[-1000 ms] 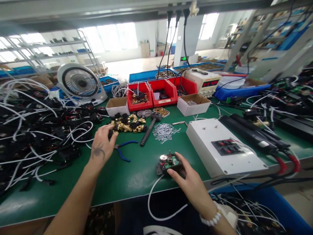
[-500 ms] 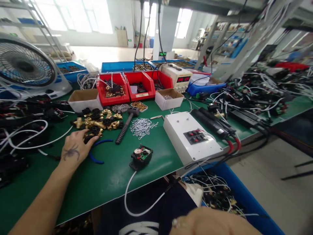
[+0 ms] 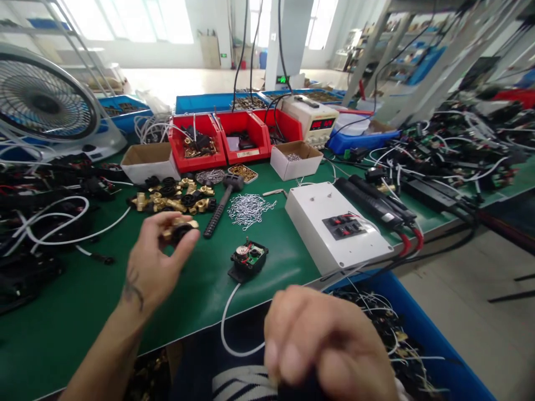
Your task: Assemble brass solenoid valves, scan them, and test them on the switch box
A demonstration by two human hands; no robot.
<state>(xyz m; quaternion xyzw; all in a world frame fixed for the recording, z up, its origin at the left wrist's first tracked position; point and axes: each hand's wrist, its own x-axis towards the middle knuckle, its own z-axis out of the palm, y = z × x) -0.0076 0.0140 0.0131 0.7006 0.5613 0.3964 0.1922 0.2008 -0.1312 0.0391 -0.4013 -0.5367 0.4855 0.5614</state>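
Note:
My left hand is raised over the green bench with its fingers closed on a brass fitting that has a black part on it. My right hand is large and blurred close to the camera at the bottom. Its fingers are curled, and anything inside them is hidden. Between the hands, a small black housing lies open, showing a circuit board and a round metal part. From it a white cable curves down past the bench edge. Behind the left hand lie a pile of brass fittings and a dark hammer.
Several metal clips are heaped beside the hammer. A white switch box stands at right, near black cylinders. Red bins and a power supply line the back. A fan is at left; a blue crate sits below right.
My left hand has lifted a brass fitting from the pile and moved right, towards me. My right hand has risen into view. The blue handles near the left hand no longer show.

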